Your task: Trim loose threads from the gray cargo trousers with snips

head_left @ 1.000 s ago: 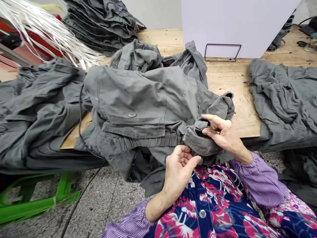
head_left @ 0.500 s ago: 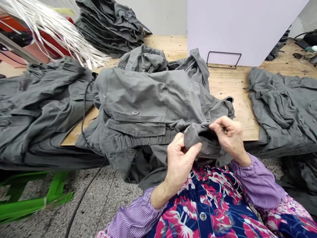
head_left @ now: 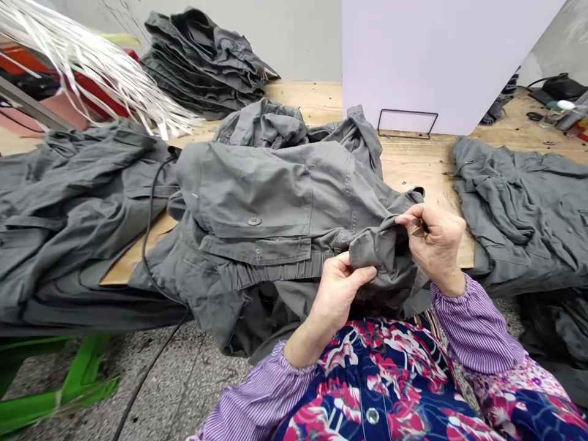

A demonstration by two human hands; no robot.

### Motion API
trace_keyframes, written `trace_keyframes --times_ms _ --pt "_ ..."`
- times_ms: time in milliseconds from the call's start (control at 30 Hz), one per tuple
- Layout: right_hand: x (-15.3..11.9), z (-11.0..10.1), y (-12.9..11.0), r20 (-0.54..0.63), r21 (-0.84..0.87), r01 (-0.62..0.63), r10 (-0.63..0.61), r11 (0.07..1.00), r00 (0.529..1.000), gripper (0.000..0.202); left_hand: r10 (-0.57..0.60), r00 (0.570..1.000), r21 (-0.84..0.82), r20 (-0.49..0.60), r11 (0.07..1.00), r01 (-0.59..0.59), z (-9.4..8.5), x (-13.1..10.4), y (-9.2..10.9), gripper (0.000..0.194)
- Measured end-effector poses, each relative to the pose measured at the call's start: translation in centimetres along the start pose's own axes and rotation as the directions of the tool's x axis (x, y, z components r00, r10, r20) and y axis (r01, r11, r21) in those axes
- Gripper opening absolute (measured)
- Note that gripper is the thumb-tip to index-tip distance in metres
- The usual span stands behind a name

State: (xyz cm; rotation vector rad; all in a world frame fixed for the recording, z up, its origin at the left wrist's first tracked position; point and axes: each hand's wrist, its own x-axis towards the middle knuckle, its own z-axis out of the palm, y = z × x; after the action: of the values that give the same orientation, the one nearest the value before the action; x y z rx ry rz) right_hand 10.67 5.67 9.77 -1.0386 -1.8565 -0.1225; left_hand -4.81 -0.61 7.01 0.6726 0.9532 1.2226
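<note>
Grey garment (head_left: 271, 190): in front of me on the tabletop (head_left: 416, 160), near side reaching over the front edge; button (head_left: 254, 221) facing up, gathered band (head_left: 271, 271) below the pocket flap (head_left: 264, 251).
Raised fold (head_left: 379, 248): at the garment's right end, between my two hands.
Left grip (head_left: 337, 291): narrow, thumb and fingers pinching the fold's lower left side.
Right grip (head_left: 436, 242): narrow, fingertips pinching its upper right side; something yellowish within, too small to name.
Step in hand: in my judgement, spreading this one section between two pinches.
Next move: calls, I judge, for both pinches firm and the cloth taut, clear of loose folds.
Left-hand clothing (head_left: 78, 202): heaped, just beside the garment.
Right-hand clothing (head_left: 528, 202): folded, apart from it.
Rear stack (head_left: 202, 67): dark grey, against the wall.
White strips (head_left: 105, 70): bundled, rear left.
</note>
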Motion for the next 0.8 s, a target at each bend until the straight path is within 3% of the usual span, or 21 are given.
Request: trace_keyframes --times_ms 100,167,233,300,367,433,500,600,733,800 --pt "1.4 -1.2 0.8 -0.037 -0.092 0.019 -0.022 0.996 0.999 0.028 0.231 0.966 0.204 -0.117 0.957 -0.205 0.8 0.3 0.6 0.012" --pt "2.1 -1.8 1.4 -0.068 -0.138 0.02 -0.029 0.99 0.997 0.029 0.292 0.949 0.235 -0.117 0.937 -0.259 1.3 0.1 1.5 0.013" --pt "2.3 -1.7 2.1 -0.077 -0.147 0.008 -0.019 0.989 0.997 0.03 0.22 0.974 0.117 -0.048 0.97 -0.213 1.8 0.0 2.1 0.013" --pt "2.0 -0.7 2.8 -0.047 -0.094 -0.034 0.03 0.995 0.998 0.03 0.084 0.993 -0.05 0.082 0.996 -0.08 2.0 0.2 2.0 0.017" --pt "1.1 0.7 3.5 0.029 0.021 -0.109 0.109 0.994 0.994 0.029 -0.023 0.978 -0.168 0.206 0.984 0.058 2.1 0.8 1.2 0.025" --pt "-0.1 2.0 3.9 0.12 0.162 -0.229 0.212 0.96 0.97 0.026 -0.065 0.965 -0.238 0.255 0.963 0.128 2.0 1.6 0.1 0.026" --pt "-1.6 2.4 4.0 0.161 0.263 -0.363 0.33 0.894 0.93 0.024 -0.066 0.969 -0.286 0.238 0.949 0.135 1.9 2.2 -0.8 0.022" --pt "-3.4 1.3 3.2 0.158 0.294 -0.496 0.471 0.817 0.868 0.028 -0.065 0.983 -0.294 0.174 0.949 0.115 2.2 2.7 -1.2 0.027" --pt "-4.8 -0.5 1.4 0.426 0.321 -0.573 0.426 0.754 0.798 0.026 -0.077 0.992 -0.244 0.096 0.965 0.098 2.9 2.8 -1.3 0.021" --pt "-5.3 -0.5 0.8 0.477 0.335 -0.58 0.397 0.743 0.784 0.026 -0.065 0.996 -0.204 0.068 0.976 0.077 3.2 2.8 -1.4 0.016"
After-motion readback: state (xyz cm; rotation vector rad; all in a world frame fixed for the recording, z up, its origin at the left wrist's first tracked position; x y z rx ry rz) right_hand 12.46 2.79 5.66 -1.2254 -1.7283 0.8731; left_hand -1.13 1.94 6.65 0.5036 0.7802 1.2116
